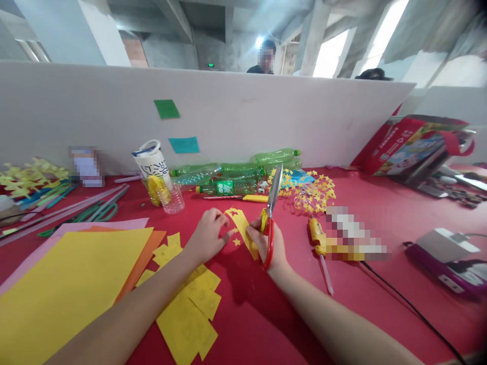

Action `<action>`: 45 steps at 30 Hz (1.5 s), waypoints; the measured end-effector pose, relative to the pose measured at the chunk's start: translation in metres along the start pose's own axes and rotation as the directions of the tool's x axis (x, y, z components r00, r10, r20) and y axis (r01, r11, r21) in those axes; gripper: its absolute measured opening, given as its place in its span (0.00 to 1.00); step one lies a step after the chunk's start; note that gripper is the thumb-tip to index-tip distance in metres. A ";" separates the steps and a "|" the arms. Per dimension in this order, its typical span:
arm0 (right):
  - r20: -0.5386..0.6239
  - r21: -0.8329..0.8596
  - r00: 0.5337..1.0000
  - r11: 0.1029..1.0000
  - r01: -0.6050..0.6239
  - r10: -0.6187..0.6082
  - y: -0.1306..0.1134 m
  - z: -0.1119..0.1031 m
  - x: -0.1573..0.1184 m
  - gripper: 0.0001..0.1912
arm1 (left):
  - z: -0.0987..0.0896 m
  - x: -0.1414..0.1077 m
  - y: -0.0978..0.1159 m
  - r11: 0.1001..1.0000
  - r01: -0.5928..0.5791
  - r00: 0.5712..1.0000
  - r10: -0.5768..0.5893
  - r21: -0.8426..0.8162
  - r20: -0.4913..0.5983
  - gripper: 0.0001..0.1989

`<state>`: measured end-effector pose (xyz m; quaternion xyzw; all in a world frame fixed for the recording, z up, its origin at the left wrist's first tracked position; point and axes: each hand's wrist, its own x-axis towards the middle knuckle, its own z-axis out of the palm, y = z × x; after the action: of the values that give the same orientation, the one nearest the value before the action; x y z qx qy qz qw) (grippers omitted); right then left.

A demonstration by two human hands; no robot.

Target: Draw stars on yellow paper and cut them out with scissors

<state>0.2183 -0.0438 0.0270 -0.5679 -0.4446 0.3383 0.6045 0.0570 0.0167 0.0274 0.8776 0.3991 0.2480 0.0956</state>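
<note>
My right hand (272, 243) holds scissors (271, 223) with red and yellow handles, their blades pointing up. Its thumb also pinches a yellow paper strip (243, 230) with star-shaped cutouts at the top. My left hand (210, 234) is just left of the strip, fingers bent and partly apart, with nothing visible in it. Small yellow stars (236, 243) lie on the red table between the hands. Cut yellow paper pieces (190, 314) are piled under and beside my left forearm.
Colored sheets (76, 274) lie at left. Green bottles (236, 175) and star strings (315, 192) are behind the hands. A yellow glue gun (317, 235) with a cord and a purple power strip (449, 276) are at right. A person (266, 58) is beyond the white partition (228, 106).
</note>
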 end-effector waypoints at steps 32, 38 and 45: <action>0.642 -0.367 0.748 0.924 0.108 0.167 -0.029 -0.009 -0.020 0.17 | -0.046 -0.038 -0.010 0.469 0.126 0.869 -0.478 -0.874 -0.132 0.09; 0.706 -0.393 0.657 0.918 0.054 0.263 -0.030 -0.009 -0.029 0.19 | -0.044 -0.039 -0.012 0.539 0.153 0.849 -0.501 -0.829 -0.169 0.10; 0.719 -0.363 0.629 0.932 -0.023 0.296 -0.028 -0.008 -0.030 0.19 | -0.046 -0.038 -0.012 0.577 0.092 0.893 -0.408 -0.812 -0.189 0.10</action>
<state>0.2120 -0.0779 0.0506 -0.4995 -0.6531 0.5219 0.2273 0.0044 -0.0054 0.0487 0.6189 0.3820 0.5351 0.4299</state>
